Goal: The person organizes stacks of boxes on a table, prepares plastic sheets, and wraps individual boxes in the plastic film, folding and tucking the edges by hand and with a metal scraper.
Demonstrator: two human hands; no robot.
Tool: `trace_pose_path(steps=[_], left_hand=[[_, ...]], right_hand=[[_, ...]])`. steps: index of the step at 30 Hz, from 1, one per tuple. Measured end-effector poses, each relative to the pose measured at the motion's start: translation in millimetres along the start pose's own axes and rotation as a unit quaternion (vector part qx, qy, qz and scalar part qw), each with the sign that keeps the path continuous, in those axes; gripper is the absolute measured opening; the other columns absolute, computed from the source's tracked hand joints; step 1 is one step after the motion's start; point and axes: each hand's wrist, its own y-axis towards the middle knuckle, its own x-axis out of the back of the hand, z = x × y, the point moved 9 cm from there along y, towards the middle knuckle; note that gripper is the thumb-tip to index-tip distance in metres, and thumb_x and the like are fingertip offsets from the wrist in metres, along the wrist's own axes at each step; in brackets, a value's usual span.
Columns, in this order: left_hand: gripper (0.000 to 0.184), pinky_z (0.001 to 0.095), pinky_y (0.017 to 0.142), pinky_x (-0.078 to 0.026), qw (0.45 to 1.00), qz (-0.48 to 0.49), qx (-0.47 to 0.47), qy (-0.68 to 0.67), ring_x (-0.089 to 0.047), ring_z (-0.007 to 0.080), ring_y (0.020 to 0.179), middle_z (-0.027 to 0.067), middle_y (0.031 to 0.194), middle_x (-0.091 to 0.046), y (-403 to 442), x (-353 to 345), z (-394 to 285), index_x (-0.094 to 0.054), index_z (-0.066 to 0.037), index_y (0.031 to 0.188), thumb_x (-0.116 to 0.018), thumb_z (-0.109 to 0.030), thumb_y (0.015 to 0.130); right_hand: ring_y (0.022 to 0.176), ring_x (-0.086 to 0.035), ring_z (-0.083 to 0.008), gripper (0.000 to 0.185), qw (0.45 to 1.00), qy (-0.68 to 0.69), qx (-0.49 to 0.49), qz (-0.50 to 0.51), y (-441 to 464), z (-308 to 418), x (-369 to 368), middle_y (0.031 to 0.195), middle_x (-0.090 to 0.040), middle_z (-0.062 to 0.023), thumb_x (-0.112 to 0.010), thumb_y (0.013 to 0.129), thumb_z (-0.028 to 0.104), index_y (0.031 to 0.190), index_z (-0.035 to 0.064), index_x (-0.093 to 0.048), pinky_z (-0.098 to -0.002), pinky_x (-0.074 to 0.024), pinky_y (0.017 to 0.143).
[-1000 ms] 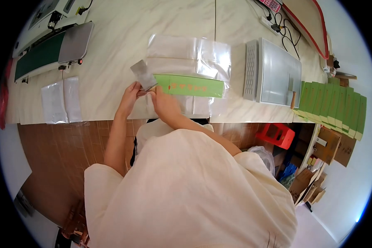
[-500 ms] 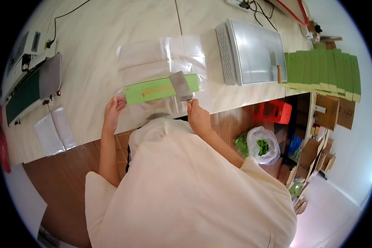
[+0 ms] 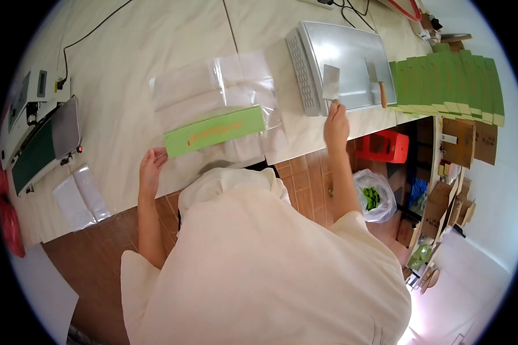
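A long green box [image 3: 214,131] with orange lettering lies on clear plastic film [image 3: 181,89] on the table. At the box's left end, my left hand [image 3: 151,165] is closed, pinching the edge of the film. My right hand [image 3: 336,125] grips a scraper [image 3: 331,83] by its handle, most of which my fingers hide. The wide flat blade is over the near left part of a metal hot plate [image 3: 354,52]; whether it touches the surface I cannot tell. A second scraper [image 3: 382,92] with a wooden handle rests on the plate's right side.
Several green boxes [image 3: 443,83] stand in a row at the right. A machine with a green belt [image 3: 37,158] is at the left, near folded plastic sheets [image 3: 82,198]. Below the table edge are a red stool [image 3: 384,146] and a plastic bag [image 3: 377,198] with green items.
My right hand has moved right and up with the scraper, from above the green box to the hot plate. My left hand stays at the box's left end.
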Motion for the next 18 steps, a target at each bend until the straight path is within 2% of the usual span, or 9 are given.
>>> trace_pose_path(steps=[2,6,8,10,12,14,15,16,18], left_hand=[[0.031,0.0313,0.093,-0.043,1.000,0.000,-0.001,-0.001,-0.059,0.0153,0.100,0.0049,0.106,-0.063,0.1,-1.4,-0.1,-0.058,-0.007,0.107,-0.043,-0.034,0.101],[0.033,0.0300,0.089,-0.044,1.000,-0.024,-0.008,-0.002,-0.060,0.0159,0.098,0.0054,0.104,-0.064,-5.6,0.6,-4.3,-0.058,-0.007,0.107,-0.044,-0.036,0.100],[0.034,0.0295,0.088,-0.044,0.999,-0.053,-0.008,-0.001,-0.060,0.0161,0.098,0.0056,0.102,-0.064,-10.4,7.1,-7.2,-0.058,-0.007,0.107,-0.044,-0.037,0.100],[0.037,0.0289,0.088,-0.044,0.999,-0.050,-0.017,-0.007,-0.060,0.0162,0.100,0.0057,0.101,-0.065,-12.1,6.0,-9.9,-0.057,-0.006,0.108,-0.044,-0.039,0.100],[0.037,0.0289,0.088,-0.044,0.996,-0.082,-0.029,-0.014,-0.060,0.0163,0.102,0.0056,0.102,-0.065,-15.5,16.1,-8.5,-0.057,-0.005,0.109,-0.043,-0.039,0.100],[0.038,0.0289,0.088,-0.043,0.993,-0.110,-0.042,-0.019,-0.060,0.0163,0.103,0.0055,0.103,-0.065,-21.0,25.8,-9.1,-0.057,-0.005,0.109,-0.043,-0.039,0.100],[0.038,0.0289,0.088,-0.043,0.989,-0.141,-0.038,-0.020,-0.060,0.0162,0.103,0.0054,0.103,-0.065,-24.7,31.7,-7.2,-0.057,-0.005,0.110,-0.042,-0.039,0.100],[0.038,0.0289,0.089,-0.043,0.984,-0.171,-0.033,-0.023,-0.060,0.0160,0.102,0.0053,0.103,-0.064,-28.6,38.5,-3.6,-0.057,-0.006,0.110,-0.042,-0.039,0.100],[0.037,0.0287,0.089,-0.043,0.979,-0.199,-0.036,-0.038,-0.060,0.0158,0.102,0.0052,0.104,-0.064,-34.6,50.8,7.4,-0.057,-0.006,0.111,-0.041,-0.038,0.100]], right_hand=[[0.077,-0.059,-0.0484,0.037,0.999,-0.038,-0.029,0.005,34.8,-32.0,1.7,0.081,-0.063,-0.0290,-0.035,0.100,0.037,0.102,0.0023,-0.050,-0.0570,-0.0440,0.068],[0.085,-0.060,-0.0480,0.046,0.998,-0.027,-0.053,0.008,78.2,-82.2,-10.5,0.090,-0.064,-0.0290,-0.035,0.099,0.041,0.098,0.0008,-0.056,-0.0563,-0.0444,0.074],[0.087,-0.060,-0.0473,0.046,0.999,-0.012,-0.051,0.009,83.9,-89.8,-15.4,0.091,-0.064,-0.0283,-0.035,0.098,0.041,0.100,0.0006,-0.056,-0.0556,-0.0444,0.076],[0.087,-0.060,-0.0466,0.047,0.996,-0.008,-0.088,0.016,83.9,-97.7,-20.7,0.090,-0.064,-0.0276,-0.036,0.097,0.042,0.102,0.0003,-0.057,-0.0546,-0.0445,0.077],[0.093,-0.060,-0.0434,0.042,0.991,-0.066,-0.116,0.015,73.1,-81.5,-13.0,0.098,-0.064,-0.0254,-0.043,0.095,0.038,0.107,0.0007,-0.056,-0.0528,-0.0457,0.077],[0.099,-0.058,-0.0405,0.039,0.985,-0.122,-0.057,-0.108,58.5,-56.4,-1.0,0.107,-0.060,-0.0226,-0.051,0.091,0.031,0.116,0.0008,-0.052,-0.0501,-0.0465,0.079],[0.103,-0.054,-0.0384,0.044,0.970,-0.203,-0.017,-0.129,54.5,-37.4,5.0,0.111,-0.056,-0.0208,-0.057,0.086,0.024,0.122,0.0006,-0.048,-0.0477,-0.0461,0.082],[0.101,-0.053,-0.0381,0.045,0.970,-0.188,0.006,-0.156,43.2,-5.8,16.7,0.106,-0.055,-0.0214,-0.060,0.085,0.020,0.123,0.0001,-0.049,-0.0462,-0.0456,0.083],[0.102,-0.053,-0.0375,0.044,0.981,-0.097,0.094,-0.138,32.2,34.0,-1.8,0.107,-0.056,-0.0203,-0.062,0.082,0.017,0.122,0.0004,-0.050,-0.0454,-0.0447,0.085]])
